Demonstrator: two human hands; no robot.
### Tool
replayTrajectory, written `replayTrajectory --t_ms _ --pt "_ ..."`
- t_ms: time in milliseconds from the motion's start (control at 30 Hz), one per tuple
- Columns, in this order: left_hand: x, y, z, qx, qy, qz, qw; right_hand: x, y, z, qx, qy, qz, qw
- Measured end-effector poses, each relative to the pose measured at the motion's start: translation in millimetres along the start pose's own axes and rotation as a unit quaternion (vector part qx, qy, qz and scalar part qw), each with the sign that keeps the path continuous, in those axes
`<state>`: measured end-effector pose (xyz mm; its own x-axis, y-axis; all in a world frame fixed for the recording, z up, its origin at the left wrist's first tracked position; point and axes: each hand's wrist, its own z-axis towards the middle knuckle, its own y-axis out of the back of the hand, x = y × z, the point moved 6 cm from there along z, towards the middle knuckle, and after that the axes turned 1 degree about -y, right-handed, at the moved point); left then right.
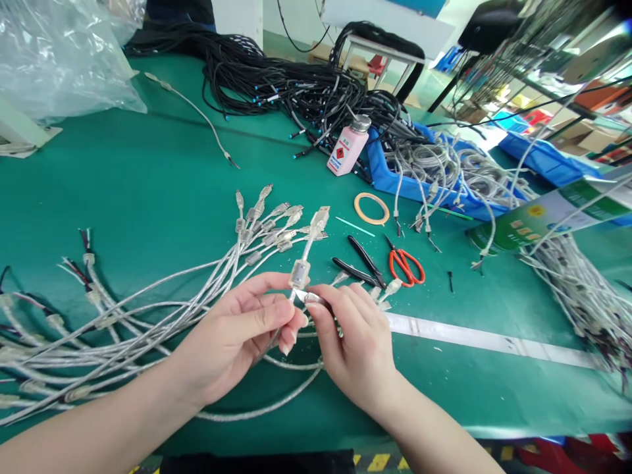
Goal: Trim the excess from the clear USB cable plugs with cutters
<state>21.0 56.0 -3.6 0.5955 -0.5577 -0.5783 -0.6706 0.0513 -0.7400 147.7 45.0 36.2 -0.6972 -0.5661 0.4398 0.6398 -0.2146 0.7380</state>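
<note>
The left hand [241, 326] pinches a silver cable [308, 249] with a clear, boxy lump [299, 272]. Just below the lump, the curled right hand [358, 326] grips a pointed metal blade [299, 295].

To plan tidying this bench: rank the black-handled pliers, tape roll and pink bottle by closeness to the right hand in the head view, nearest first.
1. Black-handled pliers: just beyond the right hand.
2. Tape roll: beyond the pliers.
3. Pink bottle: farthest, beyond the roll and to its left.
</note>
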Motion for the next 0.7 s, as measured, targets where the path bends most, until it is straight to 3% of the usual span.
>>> replayTrajectory --t_ms 233,467,700 --pt "2.7 -4.7 -2.9 0.005 0.015 -0.006 1.0 -4.0 12.0 2.5 -0.079 0.011 -0.036 0.996" --pt "0.0 -3.4 -2.0 0.011 -0.002 -0.016 1.0 1.0 3.7 0.8 0.03 0.015 0.073 0.997" --pt "0.0 -6.3 -3.7 0.011 0.01 -0.007 1.0 -3.5 3.5 1.8 -0.022 0.021 0.001 1.0"
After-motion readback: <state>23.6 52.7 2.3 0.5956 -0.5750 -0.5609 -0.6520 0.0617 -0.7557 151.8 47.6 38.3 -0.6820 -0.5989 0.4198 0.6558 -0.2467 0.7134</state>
